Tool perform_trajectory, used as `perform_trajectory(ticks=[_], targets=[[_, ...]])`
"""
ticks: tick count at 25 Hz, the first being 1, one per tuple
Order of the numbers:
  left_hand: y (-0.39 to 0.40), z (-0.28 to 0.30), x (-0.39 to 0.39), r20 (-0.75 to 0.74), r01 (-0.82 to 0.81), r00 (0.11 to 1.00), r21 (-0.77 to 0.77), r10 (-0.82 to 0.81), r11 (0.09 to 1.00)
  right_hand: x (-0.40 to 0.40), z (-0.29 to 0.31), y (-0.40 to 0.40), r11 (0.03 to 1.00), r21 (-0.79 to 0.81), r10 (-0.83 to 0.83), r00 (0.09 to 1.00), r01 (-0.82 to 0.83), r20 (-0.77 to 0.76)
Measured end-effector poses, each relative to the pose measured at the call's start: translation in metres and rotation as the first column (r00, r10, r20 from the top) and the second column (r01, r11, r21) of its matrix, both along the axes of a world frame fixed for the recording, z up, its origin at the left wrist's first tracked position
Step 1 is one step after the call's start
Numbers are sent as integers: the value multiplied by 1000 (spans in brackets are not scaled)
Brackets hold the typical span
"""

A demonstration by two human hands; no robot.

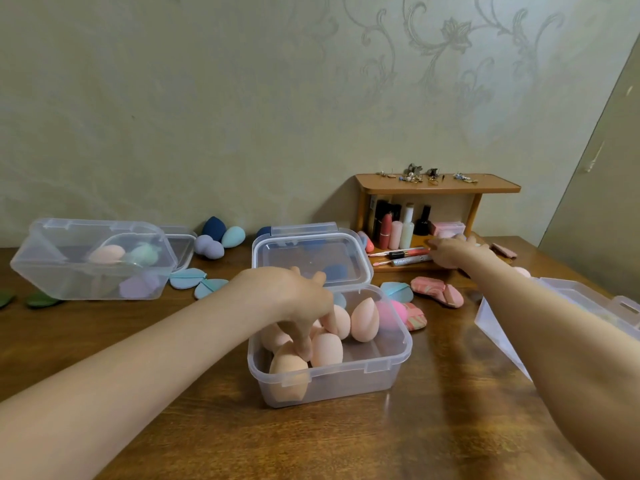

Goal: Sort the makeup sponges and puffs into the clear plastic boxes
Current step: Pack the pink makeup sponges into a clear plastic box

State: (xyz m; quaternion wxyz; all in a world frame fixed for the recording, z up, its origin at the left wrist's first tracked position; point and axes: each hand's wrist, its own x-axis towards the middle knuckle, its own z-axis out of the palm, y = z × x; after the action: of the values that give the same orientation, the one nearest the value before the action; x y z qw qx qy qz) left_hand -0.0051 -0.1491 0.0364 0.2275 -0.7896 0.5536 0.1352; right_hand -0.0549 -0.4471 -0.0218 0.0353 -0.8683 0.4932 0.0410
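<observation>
Now the left hand [294, 299] dips inside the centre box's [398, 344] rim, fingers curled among peach sponges [327, 351], grip unclear. Right hand [453, 252] reaches upper right to the wooden shelf [440, 184], its fingers hidden, bare table [433, 427] below.

the left hand [294, 299] hides part of the peach sponges [327, 351] in the middle box [381, 368], and whether its fingertips grip one cannot be told. the right hand [453, 252] is blurred, its fingers unclear against the small shelf [438, 187]. the right box [595, 306] is cut off by the picture's edge and partly covered by the forearm. the trinkets on the shelf top are too small to tell. two green puffs [24, 299] sit partly behind the left box [93, 258], one cut by the edge.
</observation>
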Motion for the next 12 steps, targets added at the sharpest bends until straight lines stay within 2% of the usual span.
perform_trajectory(ticks=[3,6,9,11,12], targets=[[-4,-1,2,2,-15,1000,15,15,1000,5,-3,-1,997,-51,-50,999,49,-17],[-6,-3,2,20,-13,1000,14,12,1000,-1,0,0,977,-209,36,999,-38,-10],[-3,-5,2,10,-14,1000,3,14,1000,-9,24,31,929,-355,173,972,-106,162],[1,-5,1,3,-14,1000,-17,14,1000,-14,48,68,919,-334,326,880,-210,344],[2,-5,1,4,-10,1000,-33,10,999,-18,60,88,905,-284,415,799,-315,435]])
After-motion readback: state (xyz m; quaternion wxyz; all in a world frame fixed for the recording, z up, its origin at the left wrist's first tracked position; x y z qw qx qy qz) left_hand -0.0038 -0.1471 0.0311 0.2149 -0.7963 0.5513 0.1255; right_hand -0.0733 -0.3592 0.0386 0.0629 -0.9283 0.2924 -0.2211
